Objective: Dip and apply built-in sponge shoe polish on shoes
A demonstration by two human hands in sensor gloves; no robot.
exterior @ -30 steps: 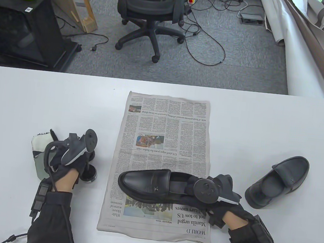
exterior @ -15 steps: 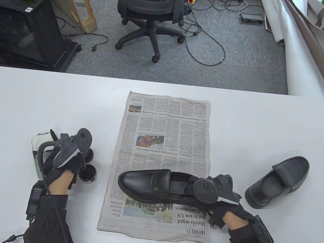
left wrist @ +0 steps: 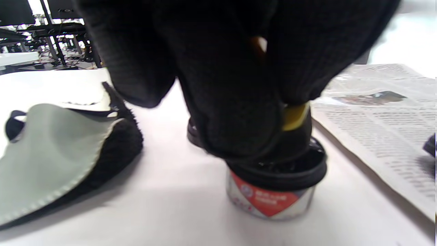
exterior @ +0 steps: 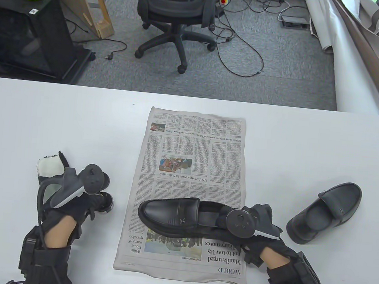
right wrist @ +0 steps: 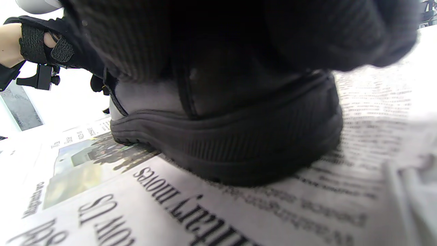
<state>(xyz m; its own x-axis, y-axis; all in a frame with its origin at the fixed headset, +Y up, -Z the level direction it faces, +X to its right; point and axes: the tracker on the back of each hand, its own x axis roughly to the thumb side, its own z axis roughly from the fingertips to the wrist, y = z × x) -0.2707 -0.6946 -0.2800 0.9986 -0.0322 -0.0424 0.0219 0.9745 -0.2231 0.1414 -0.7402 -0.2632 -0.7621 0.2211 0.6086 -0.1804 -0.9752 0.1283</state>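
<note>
The left hand pinches the yellow-backed sponge in the open polish tin on the table, the right hand clamps the shoe heel on the newspaper; an overloaded sponge might drip polish in transit.

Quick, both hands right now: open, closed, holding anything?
Left hand: closed, pinching a yellow-backed sponge applicator down in the open round polish tin.
Right hand: closed round the heel of the black leather loafer on the newspaper.
</note>
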